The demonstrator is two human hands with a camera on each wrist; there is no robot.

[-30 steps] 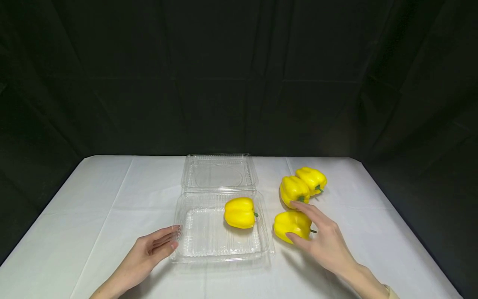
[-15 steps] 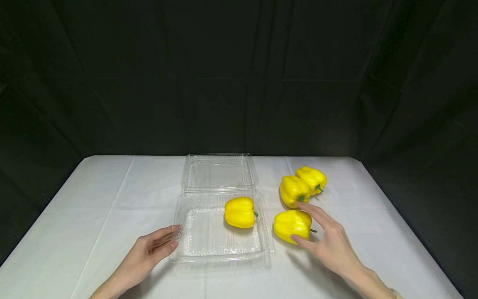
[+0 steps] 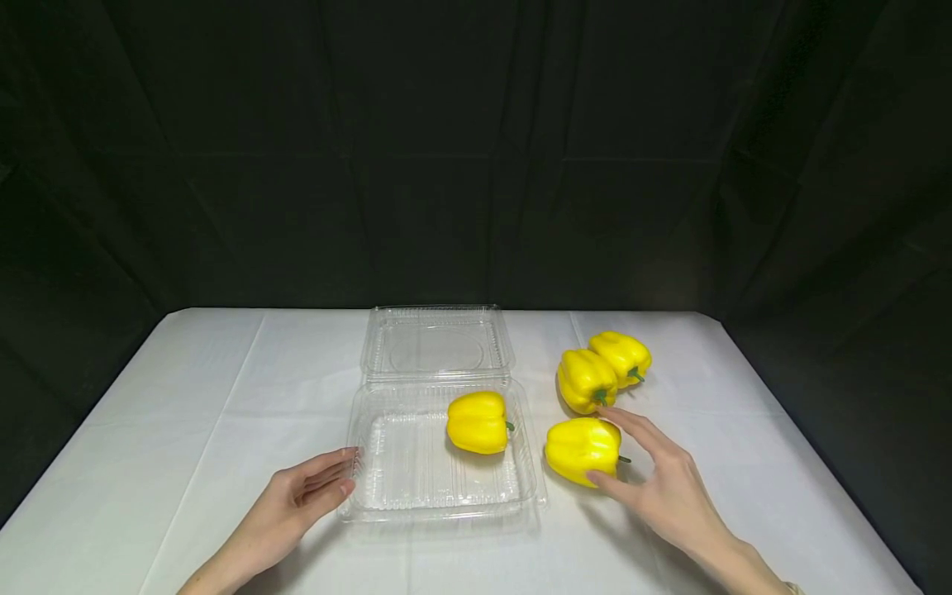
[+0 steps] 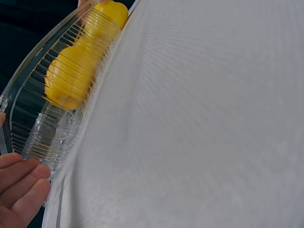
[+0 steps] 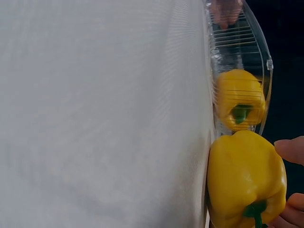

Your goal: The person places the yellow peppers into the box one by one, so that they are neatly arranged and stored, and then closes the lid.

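A clear hinged plastic container [image 3: 405,504] stands on the white table with its lid [image 3: 439,347] laid back. One yellow bell pepper [image 3: 477,423] lies in its right part, stem to the right. My left hand [image 3: 286,512] is at the container's left wall, fingers extended; in the left wrist view its fingers [image 4: 23,185] lie along the ribbed side. Just right of the container, another bell pepper [image 3: 580,450] rests on the cloth. My right hand [image 3: 665,487] spreads loosely about its stem end, thumb [image 5: 289,149] by its edge, without a clear grip.
Two more yellow bell peppers, a nearer one [image 3: 586,380] and a farther one [image 3: 621,358], touch each other behind the right hand. A white cloth covers the table [image 3: 186,397]. Dark curtains [image 3: 446,165] hang behind and at the sides.
My right hand has drawn back slightly to the right, its thumb and index finger sliding away from the pepper, which stays in place. The left hand and container hold still.
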